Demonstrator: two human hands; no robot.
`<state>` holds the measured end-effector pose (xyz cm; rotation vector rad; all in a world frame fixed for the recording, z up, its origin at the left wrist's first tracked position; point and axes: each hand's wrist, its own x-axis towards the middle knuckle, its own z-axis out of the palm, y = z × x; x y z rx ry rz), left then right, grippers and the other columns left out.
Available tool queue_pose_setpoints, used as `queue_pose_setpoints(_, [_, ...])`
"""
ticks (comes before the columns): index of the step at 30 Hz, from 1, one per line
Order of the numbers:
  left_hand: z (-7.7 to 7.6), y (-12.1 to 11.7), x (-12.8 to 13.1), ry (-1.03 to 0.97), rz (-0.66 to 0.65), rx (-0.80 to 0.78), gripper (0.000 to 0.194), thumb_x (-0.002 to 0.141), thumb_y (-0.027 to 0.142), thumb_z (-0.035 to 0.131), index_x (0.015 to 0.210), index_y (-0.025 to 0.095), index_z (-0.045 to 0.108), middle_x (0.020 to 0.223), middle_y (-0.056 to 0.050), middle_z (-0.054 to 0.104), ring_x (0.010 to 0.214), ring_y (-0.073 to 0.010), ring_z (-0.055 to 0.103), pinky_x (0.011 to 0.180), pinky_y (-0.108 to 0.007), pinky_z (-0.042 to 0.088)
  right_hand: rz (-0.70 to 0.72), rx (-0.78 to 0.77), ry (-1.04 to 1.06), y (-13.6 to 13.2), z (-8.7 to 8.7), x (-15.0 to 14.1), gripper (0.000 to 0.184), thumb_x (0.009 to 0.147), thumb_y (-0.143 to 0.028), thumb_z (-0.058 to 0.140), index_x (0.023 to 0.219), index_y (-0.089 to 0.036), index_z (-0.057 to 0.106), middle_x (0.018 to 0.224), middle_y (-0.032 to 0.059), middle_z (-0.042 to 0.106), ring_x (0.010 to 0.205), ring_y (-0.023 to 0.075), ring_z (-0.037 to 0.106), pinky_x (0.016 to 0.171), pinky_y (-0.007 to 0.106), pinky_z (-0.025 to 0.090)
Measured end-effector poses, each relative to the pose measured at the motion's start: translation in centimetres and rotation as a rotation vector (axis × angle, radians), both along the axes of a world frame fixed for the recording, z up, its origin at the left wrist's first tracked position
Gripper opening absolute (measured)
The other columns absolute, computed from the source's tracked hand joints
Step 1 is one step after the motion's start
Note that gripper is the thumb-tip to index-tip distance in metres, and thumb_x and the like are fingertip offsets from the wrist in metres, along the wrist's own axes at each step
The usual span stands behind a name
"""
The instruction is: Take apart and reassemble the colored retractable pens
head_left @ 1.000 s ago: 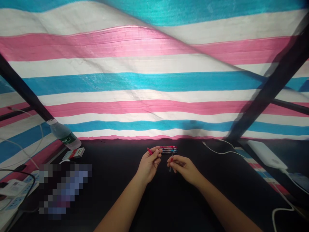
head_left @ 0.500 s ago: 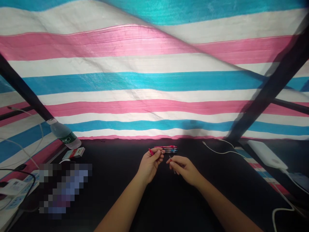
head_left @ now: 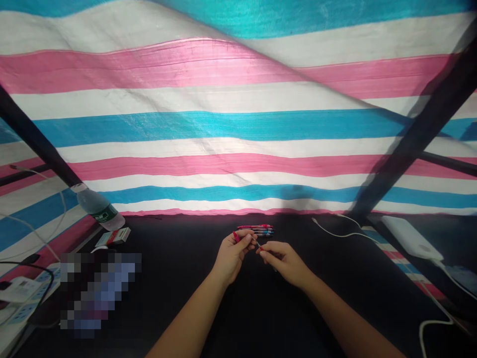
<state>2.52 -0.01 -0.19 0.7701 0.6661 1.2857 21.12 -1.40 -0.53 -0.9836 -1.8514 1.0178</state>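
Observation:
Over the black table, my left hand (head_left: pixel 231 256) is closed, its thumb and fingers pinching a red pen part (head_left: pixel 236 237) that sticks out past the index finger. Facing it, my right hand (head_left: pixel 283 259) grips a slim pen piece (head_left: pixel 261 248), reddish near the fingertips, with a thin end pointing up toward the left fingers. The tips of both hands nearly meet, and the fingers partly cover what they hold. Whether the two pieces touch I cannot tell. Just behind the hands lie several pens (head_left: pixel 265 227) side by side, with red and blue parts.
At the left stand a tilted water bottle (head_left: pixel 97 206), a small box (head_left: pixel 114 237) and a power strip (head_left: pixel 28 303); a blurred-out patch lies nearby. On the right are a white power bank (head_left: pixel 412 237) and a white cable (head_left: pixel 331 232). Striped sheeting (head_left: pixel 223 124) hangs behind.
My hands have come closer together. The piece in my right hand has tilted, its thin end now up by the left fingertips. The pens on the table have stayed put.

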Motion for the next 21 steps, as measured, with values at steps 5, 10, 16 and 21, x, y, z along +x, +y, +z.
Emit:
queue_pose_setpoints(5, [-0.16,0.15,-0.13,0.098,0.045,0.054,0.027,0.074,0.030,0.091,0.093,0.013,0.082,0.092,-0.009,0.076,0.071,-0.0120,0.061,0.072,-0.026,0.049,-0.019,0.000,-0.023,0.09,-0.27,0.06,0.034,0.100,-0.046,0.060,0.085,-0.019,0.075,0.073,0.0010,0.063,0.068,0.0172,0.055,0.062,0.028,0.041])
queue_pose_setpoints(10, [-0.14,0.18,-0.36,0.320,0.066,0.159,0.025,0.078,0.031,0.086,0.098,0.016,0.083,0.091,-0.009,0.077,0.067,-0.0132,0.058,0.072,-0.030,0.048,-0.036,0.010,-0.046,0.21,-0.50,0.01,0.033,0.100,-0.047,0.060,0.093,-0.020,0.078,0.077,0.0022,0.067,0.071,0.0183,0.057,0.064,0.028,0.043])
queue_pose_setpoints(16, [-0.70,-0.02,-0.08,0.403,-0.005,0.170,0.032,0.079,0.034,0.084,0.107,0.018,0.082,0.091,-0.008,0.076,0.067,-0.0140,0.056,0.069,-0.029,0.046,-0.034,0.023,-0.032,0.28,-0.28,-0.09,0.031,0.099,-0.045,0.060,0.096,-0.021,0.080,0.078,0.0025,0.070,0.071,0.0185,0.058,0.065,0.029,0.044])
queue_pose_setpoints(21, [-0.96,-0.17,-0.05,0.481,-0.048,0.193,0.024,0.084,0.036,0.080,0.098,0.017,0.082,0.091,-0.006,0.073,0.065,-0.0128,0.052,0.068,-0.028,0.042,-0.021,0.012,-0.026,0.27,-0.30,-0.13,0.029,0.099,-0.042,0.061,0.091,-0.021,0.078,0.075,0.0009,0.065,0.070,0.0178,0.056,0.065,0.028,0.043])
